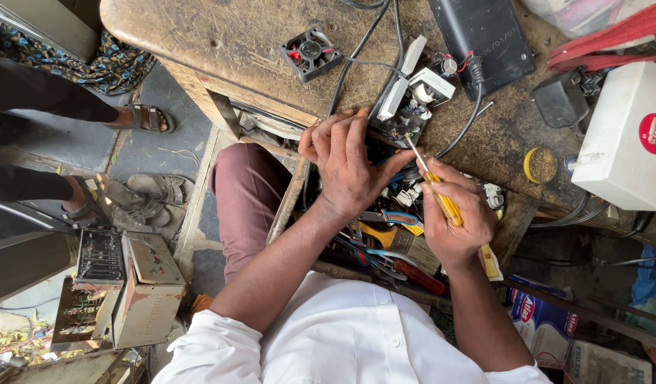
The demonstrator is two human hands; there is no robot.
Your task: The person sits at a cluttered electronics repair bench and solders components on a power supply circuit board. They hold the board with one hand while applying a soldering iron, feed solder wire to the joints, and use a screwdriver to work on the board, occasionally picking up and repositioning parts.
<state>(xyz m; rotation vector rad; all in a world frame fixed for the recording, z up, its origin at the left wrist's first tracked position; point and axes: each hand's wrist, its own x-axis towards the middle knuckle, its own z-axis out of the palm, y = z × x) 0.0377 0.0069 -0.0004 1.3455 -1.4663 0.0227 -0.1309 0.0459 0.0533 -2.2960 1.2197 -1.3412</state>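
Note:
My left hand (349, 162) grips a small opened electronic unit (406, 117) with a white casing and exposed dark parts, at the near edge of the worn workbench (228, 43). My right hand (456, 220) holds a yellow-handled screwdriver (440, 198). Its metal shaft slants up to the left, and the tip rests in the unit. Black cables (470, 114) run from the unit across the bench.
A small black fan (311, 51), a flat black box (484, 35), a white box (626, 135) and a yellow tape roll (540, 165) lie on the bench. An open drawer of tools (399, 249) sits below my hands. Another person's sandalled feet (146, 117) and a rusty metal chassis (121, 291) are at left.

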